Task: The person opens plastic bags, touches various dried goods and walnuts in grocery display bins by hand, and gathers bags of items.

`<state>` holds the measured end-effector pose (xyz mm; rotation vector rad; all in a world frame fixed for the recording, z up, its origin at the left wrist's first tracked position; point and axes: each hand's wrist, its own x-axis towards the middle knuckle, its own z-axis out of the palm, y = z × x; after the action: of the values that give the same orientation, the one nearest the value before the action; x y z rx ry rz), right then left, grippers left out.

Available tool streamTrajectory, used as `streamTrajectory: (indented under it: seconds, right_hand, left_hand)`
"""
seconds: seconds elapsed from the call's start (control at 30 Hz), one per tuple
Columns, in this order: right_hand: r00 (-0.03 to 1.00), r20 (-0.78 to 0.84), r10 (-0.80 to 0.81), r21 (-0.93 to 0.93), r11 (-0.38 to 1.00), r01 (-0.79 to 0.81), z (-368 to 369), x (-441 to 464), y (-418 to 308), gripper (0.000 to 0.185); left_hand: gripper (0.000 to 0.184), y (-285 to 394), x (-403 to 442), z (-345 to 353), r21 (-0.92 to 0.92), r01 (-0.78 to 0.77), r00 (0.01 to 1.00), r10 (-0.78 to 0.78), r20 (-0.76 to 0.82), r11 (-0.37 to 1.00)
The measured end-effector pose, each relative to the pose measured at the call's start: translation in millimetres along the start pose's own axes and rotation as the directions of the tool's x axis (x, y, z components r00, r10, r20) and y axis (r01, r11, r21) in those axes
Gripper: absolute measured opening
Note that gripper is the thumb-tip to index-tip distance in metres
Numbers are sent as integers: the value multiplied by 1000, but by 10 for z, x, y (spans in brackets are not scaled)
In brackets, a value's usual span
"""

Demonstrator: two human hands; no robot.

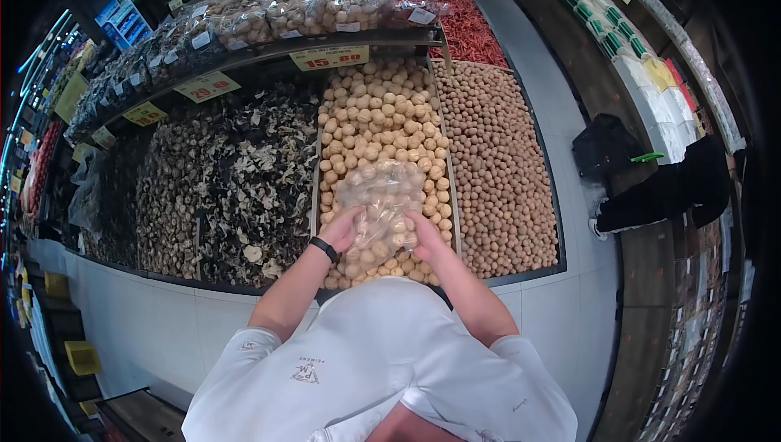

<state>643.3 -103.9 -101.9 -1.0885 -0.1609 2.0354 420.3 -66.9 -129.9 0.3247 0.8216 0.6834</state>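
Note:
A clear plastic bag (381,206) is held between my two hands, over a bin of walnuts (382,108). My left hand (343,230), with a black band on its wrist, grips the bag's left side. On the opposite side, my right hand (427,237) has its fingers closed on the bag's edge. Round walnuts show through the film; whether they lie inside the bag or only beneath it, I cannot tell. Some of my fingertips are hidden behind the plastic.
Small brown dried fruits (496,165) fill the bin on the right, and dark dried fungus (260,174) the one on the left. Above runs a shelf of bagged goods (325,15) with price signs (329,57). A person in dark clothes (659,190) is at the right-hand shelving.

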Motion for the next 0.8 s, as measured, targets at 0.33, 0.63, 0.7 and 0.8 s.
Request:
streamTrajectory:
  seconds: [0.33, 0.63, 0.7, 0.8]
  right_hand:
    - [959, -224, -171, -471, 881, 47, -142, -381, 205, 62]
    - [984, -23, -176, -596, 793, 128, -307, -648, 351, 69]
    - [985, 16, -170, -596, 790, 146, -334, -658, 365, 66]
    - [986, 37, -166, -545, 824, 159, -465, -607, 425, 66]
  left_hand:
    - [61, -431, -496, -397, 659, -132, 939, 306, -156, 741]
    - [63, -708, -1029, -450, 949, -60, 911, 406, -75, 308]
    - [56, -676, -1064, -395, 956, -17, 917, 387, -101, 291]
    - [42, -630, -1074, -330, 979, 122, 927, 334, -171, 164]
